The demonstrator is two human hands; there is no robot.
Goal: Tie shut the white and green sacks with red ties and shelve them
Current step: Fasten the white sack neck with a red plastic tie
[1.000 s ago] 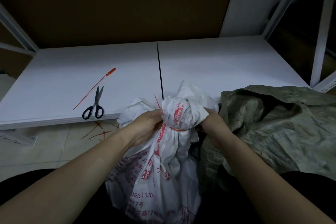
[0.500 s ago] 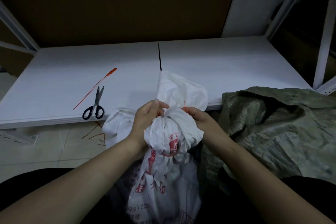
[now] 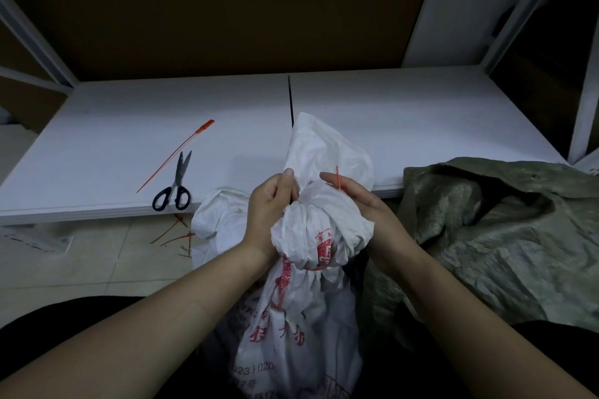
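At white sack's neck, red tie

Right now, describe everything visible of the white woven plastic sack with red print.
The white woven plastic sack with red print stands upright between the person's forearms. It is crinkled, with its neck gathered into a bunch and the loose mouth flaring above, in front of the white shelf. The left hand grips the neck. The right hand cups the bunch and pinches a thin red tie. A crumpled green sack lies close on its right.
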